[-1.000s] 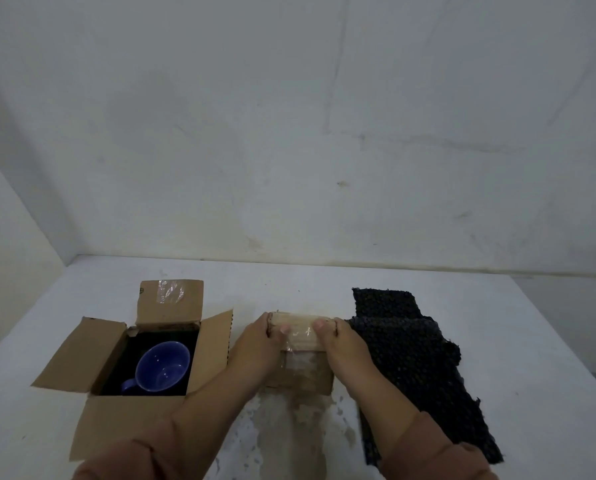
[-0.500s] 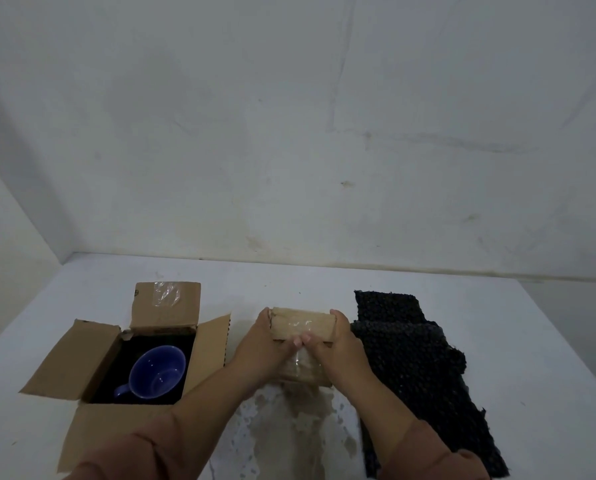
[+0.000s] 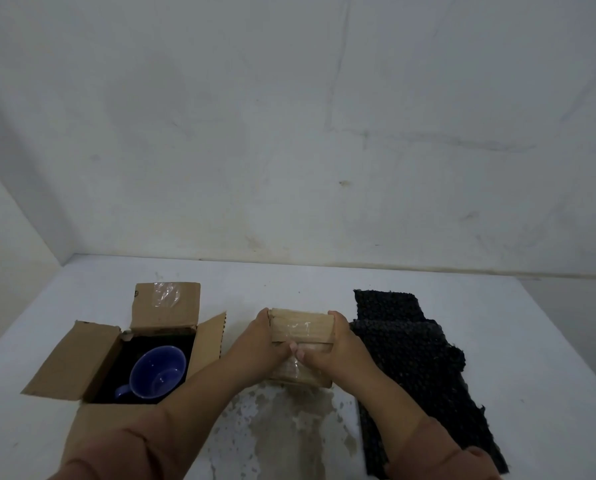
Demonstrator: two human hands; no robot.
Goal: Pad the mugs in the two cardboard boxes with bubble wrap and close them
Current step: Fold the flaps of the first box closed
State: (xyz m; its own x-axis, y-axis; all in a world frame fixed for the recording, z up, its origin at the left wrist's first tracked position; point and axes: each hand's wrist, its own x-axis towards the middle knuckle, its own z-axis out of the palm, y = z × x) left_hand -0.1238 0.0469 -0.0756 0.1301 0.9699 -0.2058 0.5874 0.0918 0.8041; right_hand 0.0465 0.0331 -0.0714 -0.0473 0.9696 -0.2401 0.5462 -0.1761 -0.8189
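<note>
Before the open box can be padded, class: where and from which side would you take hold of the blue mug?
Probably the rim of the blue mug, reached from straight above. It sits low inside the open box, whose flaps stand spread, so the sides are walled off. Its handle points toward the near-left corner, cramped against the wall.

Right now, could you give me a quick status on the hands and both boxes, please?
Left hand and right hand clasp the small box, flaps down. Left box open, blue mug unpadded. Bubble wrap unobstructed.
</note>
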